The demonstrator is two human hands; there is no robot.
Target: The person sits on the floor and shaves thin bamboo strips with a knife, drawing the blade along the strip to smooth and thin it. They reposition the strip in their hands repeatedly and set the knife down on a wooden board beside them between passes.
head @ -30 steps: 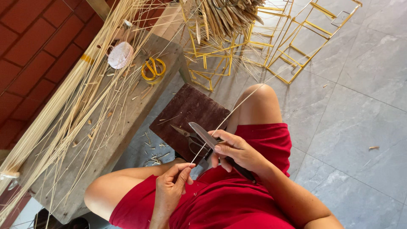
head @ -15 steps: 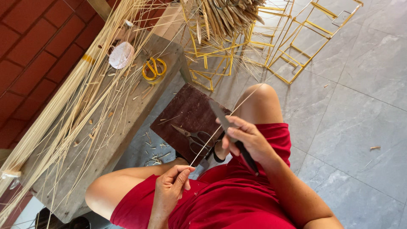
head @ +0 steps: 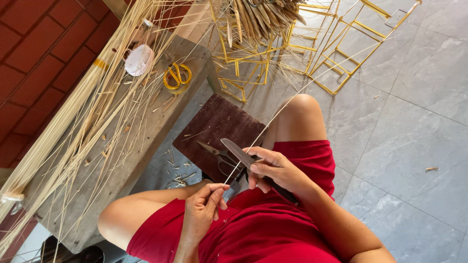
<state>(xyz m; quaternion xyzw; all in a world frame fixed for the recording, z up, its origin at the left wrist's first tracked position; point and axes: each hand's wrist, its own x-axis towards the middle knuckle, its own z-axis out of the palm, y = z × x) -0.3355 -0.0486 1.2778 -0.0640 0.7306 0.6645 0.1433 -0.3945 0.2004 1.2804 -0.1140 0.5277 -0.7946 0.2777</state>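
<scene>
Sitting low on a grey tiled floor (head: 419,122) in red shorts, a person works a long thin bamboo strip (head: 273,122) with a knife (head: 237,152). The right hand (head: 275,170) is wrapped shut around the knife's handle, with the grey blade pointing up and away and lying against the strip. The left hand (head: 204,207) pinches the strip's near end between thumb and fingertips, just below the blade. From there the strip runs up and away past the bare knee toward a heap of yellow bamboo frames (head: 292,58) on the floor. Under the hands sits a dark brown board (head: 214,126) with grey scissors (head: 218,155) lying on it. To the left is a weathered wooden bench (head: 146,131) covered with long pale bamboo slivers (head: 73,122), with yellow-handled scissors (head: 177,77) and a white roll of tape (head: 139,60) near its far end.
</scene>
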